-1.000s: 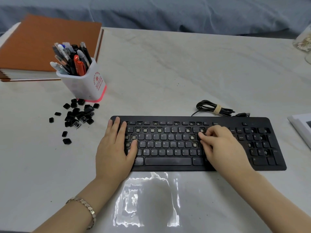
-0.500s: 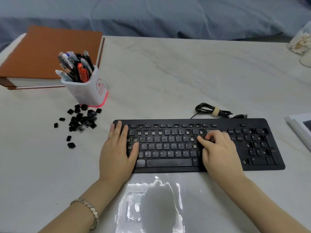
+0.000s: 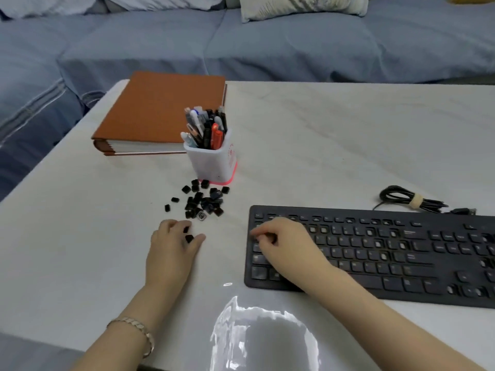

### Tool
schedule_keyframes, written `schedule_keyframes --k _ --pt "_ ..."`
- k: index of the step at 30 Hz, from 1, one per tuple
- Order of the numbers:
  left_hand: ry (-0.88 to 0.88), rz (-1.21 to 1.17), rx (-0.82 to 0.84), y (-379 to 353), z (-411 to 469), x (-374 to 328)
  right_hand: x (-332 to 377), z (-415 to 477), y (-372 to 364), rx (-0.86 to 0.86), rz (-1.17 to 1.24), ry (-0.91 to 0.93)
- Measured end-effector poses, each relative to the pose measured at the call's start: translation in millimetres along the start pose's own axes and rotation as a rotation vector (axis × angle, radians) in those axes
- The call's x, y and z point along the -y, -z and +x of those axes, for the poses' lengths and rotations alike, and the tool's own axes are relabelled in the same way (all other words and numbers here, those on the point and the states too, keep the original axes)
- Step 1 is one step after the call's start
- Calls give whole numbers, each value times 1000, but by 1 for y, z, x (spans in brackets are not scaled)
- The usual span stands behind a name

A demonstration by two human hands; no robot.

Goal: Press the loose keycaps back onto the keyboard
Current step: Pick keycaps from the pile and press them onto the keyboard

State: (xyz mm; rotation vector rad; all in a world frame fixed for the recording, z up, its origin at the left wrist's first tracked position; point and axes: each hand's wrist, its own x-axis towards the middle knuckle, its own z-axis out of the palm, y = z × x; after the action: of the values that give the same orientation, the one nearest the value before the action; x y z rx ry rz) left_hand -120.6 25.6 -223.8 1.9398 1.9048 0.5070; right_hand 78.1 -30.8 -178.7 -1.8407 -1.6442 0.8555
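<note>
Two stray keycaps on table, just this side of keycap pile | left hand nearer, thumb and curled fingers pinching them | keyboard with bare sockets lies rightward | right hand curled on its left end, grip cannot be told

table: pale marble, glare | sofa: blue-grey | cushion: light
</note>
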Motion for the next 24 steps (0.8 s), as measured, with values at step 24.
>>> schedule_keyframes --k 24 --pt "740 -1179 218 43 9 -11 46 51 -38 127 950 -254"
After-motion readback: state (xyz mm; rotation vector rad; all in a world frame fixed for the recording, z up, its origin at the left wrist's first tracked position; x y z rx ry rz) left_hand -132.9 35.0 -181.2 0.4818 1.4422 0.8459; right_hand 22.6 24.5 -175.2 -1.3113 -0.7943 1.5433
